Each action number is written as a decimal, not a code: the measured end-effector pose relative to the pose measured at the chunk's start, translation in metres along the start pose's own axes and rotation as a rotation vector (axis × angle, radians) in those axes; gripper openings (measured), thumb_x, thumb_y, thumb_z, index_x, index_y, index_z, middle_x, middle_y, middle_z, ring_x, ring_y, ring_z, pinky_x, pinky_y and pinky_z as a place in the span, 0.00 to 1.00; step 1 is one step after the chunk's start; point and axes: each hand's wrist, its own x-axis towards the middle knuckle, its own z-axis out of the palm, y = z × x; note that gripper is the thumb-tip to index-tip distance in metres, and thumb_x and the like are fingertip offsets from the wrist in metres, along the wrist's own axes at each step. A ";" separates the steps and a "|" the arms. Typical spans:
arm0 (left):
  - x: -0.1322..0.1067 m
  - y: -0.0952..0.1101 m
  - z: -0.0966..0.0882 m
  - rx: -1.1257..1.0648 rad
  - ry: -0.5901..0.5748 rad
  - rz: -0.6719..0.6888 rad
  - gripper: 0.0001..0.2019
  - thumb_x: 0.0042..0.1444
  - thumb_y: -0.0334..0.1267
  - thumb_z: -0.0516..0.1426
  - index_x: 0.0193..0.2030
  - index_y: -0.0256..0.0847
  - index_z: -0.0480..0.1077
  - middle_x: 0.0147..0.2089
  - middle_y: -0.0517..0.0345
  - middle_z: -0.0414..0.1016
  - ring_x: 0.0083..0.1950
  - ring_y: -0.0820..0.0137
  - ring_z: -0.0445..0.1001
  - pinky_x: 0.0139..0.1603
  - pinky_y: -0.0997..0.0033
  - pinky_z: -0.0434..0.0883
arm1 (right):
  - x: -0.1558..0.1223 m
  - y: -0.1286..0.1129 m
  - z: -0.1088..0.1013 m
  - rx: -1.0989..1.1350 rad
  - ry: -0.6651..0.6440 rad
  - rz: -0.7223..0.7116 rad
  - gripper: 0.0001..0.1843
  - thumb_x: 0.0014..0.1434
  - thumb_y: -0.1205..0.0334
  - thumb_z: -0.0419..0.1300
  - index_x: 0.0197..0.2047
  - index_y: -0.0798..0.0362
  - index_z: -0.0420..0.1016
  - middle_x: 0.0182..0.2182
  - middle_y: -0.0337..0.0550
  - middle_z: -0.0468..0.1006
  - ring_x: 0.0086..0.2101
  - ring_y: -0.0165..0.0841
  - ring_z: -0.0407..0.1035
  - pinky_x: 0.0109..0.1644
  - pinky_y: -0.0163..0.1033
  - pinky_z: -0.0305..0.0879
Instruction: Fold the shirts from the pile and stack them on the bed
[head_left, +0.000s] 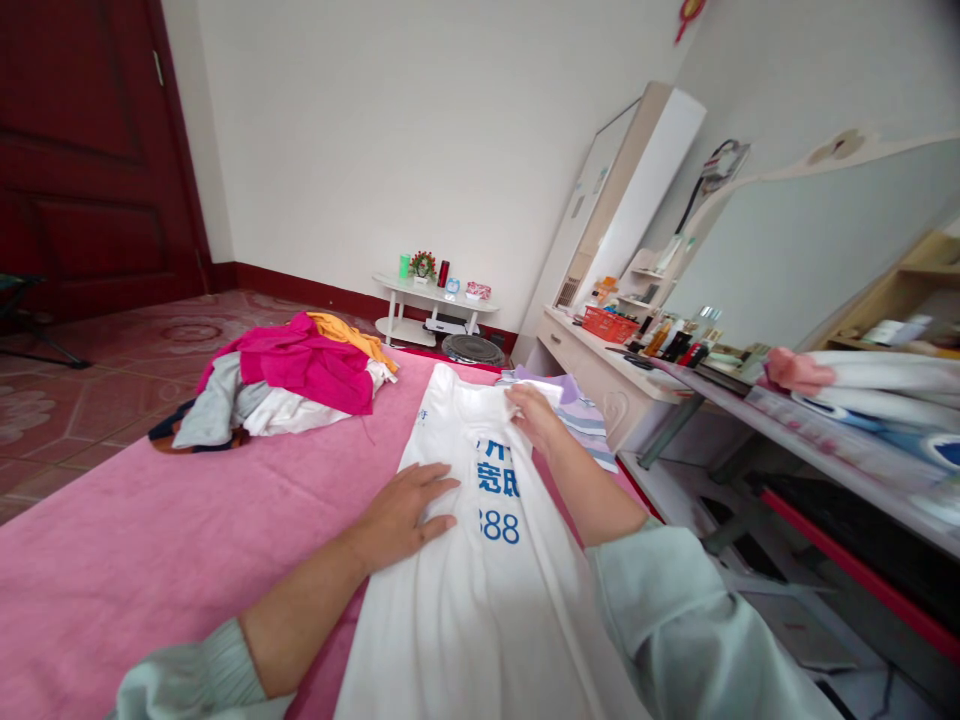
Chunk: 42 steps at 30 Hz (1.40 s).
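A white T-shirt [480, 610] with blue characters and digits printed on it lies lengthwise on the pink bedspread [225, 540], folded over along its right side. My left hand [409, 510] rests flat on the shirt's left part, fingers spread. At the shirt's far right corner, my right hand [534, 415] pinches the fabric between thumb and fingers. Just beyond that hand, a striped lavender garment [585, 425] lies partly hidden on the bed's right edge.
A heap of clothes [300, 365], pink, orange, grey and white, sits at the bed's far left. To the right stands a dressing table [577, 350] with bottles and a red basket [609, 324]. A low white stand [435, 290] is against the far wall.
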 end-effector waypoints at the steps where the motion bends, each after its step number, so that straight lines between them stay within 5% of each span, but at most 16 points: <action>1: 0.000 -0.001 0.000 -0.014 0.013 -0.001 0.24 0.60 0.51 0.51 0.61 0.47 0.63 0.66 0.51 0.59 0.65 0.60 0.59 0.66 0.54 0.55 | -0.008 -0.007 0.007 -0.019 -0.072 0.010 0.15 0.50 0.58 0.64 0.41 0.55 0.72 0.35 0.42 0.77 0.36 0.32 0.70 0.38 0.36 0.66; 5: 0.000 -0.005 0.002 -0.039 0.042 0.010 0.23 0.60 0.51 0.52 0.60 0.47 0.65 0.64 0.52 0.62 0.63 0.60 0.62 0.64 0.57 0.59 | -0.051 -0.025 -0.003 -0.133 -0.221 0.022 0.18 0.49 0.53 0.63 0.42 0.53 0.74 0.45 0.44 0.75 0.45 0.35 0.68 0.44 0.39 0.64; 14: 0.004 -0.007 0.004 -0.069 0.053 0.040 0.23 0.59 0.52 0.51 0.56 0.45 0.69 0.62 0.54 0.65 0.61 0.60 0.64 0.64 0.59 0.60 | -0.184 0.003 -0.130 -0.559 -0.399 0.042 0.14 0.51 0.53 0.60 0.34 0.56 0.75 0.31 0.43 0.77 0.34 0.34 0.69 0.39 0.37 0.62; 19: 0.005 -0.003 0.006 -0.023 0.053 0.030 0.22 0.60 0.53 0.50 0.54 0.45 0.71 0.61 0.54 0.66 0.61 0.61 0.65 0.63 0.60 0.61 | -0.252 0.010 -0.160 -0.827 -0.396 0.138 0.08 0.47 0.58 0.63 0.27 0.53 0.71 0.24 0.35 0.72 0.26 0.29 0.63 0.29 0.33 0.55; 23: 0.007 0.000 0.005 -0.021 0.061 0.005 0.21 0.60 0.52 0.51 0.53 0.46 0.72 0.60 0.54 0.67 0.59 0.62 0.66 0.62 0.61 0.63 | -0.277 -0.005 -0.148 -0.862 -0.334 0.113 0.11 0.48 0.62 0.60 0.21 0.52 0.61 0.19 0.32 0.63 0.23 0.27 0.57 0.27 0.32 0.49; 27: 0.007 0.003 0.004 -0.052 0.070 -0.008 0.20 0.59 0.52 0.51 0.52 0.46 0.72 0.60 0.54 0.68 0.59 0.61 0.67 0.62 0.61 0.63 | -0.290 -0.034 -0.111 -0.602 -0.342 0.067 0.11 0.54 0.60 0.57 0.24 0.52 0.59 0.20 0.32 0.58 0.24 0.26 0.55 0.26 0.31 0.49; 29: 0.006 0.003 0.004 -0.073 0.071 -0.018 0.20 0.59 0.51 0.52 0.52 0.46 0.73 0.59 0.54 0.68 0.58 0.61 0.67 0.62 0.61 0.63 | -0.296 -0.042 -0.089 -0.442 -0.512 0.091 0.05 0.53 0.61 0.59 0.31 0.51 0.66 0.23 0.33 0.64 0.25 0.26 0.58 0.27 0.30 0.52; 32: 0.007 0.002 0.003 -0.115 0.064 -0.033 0.18 0.59 0.49 0.52 0.51 0.46 0.73 0.59 0.54 0.68 0.58 0.61 0.68 0.62 0.61 0.63 | -0.297 -0.042 -0.064 -0.246 -0.916 0.180 0.16 0.48 0.59 0.64 0.43 0.48 0.72 0.29 0.35 0.71 0.25 0.26 0.63 0.28 0.29 0.57; 34: 0.012 0.001 0.001 -0.137 0.072 -0.055 0.17 0.59 0.49 0.52 0.47 0.45 0.75 0.56 0.54 0.71 0.56 0.62 0.70 0.60 0.63 0.64 | -0.287 -0.035 -0.054 -0.182 -0.981 0.210 0.19 0.46 0.56 0.66 0.43 0.49 0.75 0.28 0.36 0.72 0.24 0.26 0.64 0.27 0.29 0.58; 39: 0.051 0.001 -0.004 -0.132 0.117 -0.296 0.14 0.57 0.45 0.52 0.44 0.44 0.74 0.40 0.56 0.78 0.40 0.66 0.75 0.44 0.68 0.70 | -0.239 -0.003 -0.046 -0.221 -0.527 0.078 0.09 0.53 0.59 0.59 0.36 0.54 0.75 0.23 0.36 0.70 0.24 0.27 0.66 0.28 0.30 0.58; 42: 0.086 0.004 0.000 -0.108 0.164 -0.411 0.15 0.53 0.44 0.56 0.47 0.44 0.72 0.37 0.57 0.78 0.37 0.66 0.75 0.41 0.70 0.69 | -0.221 0.020 -0.042 -0.352 -0.398 -0.021 0.12 0.52 0.64 0.59 0.42 0.53 0.74 0.27 0.36 0.73 0.26 0.27 0.66 0.30 0.31 0.59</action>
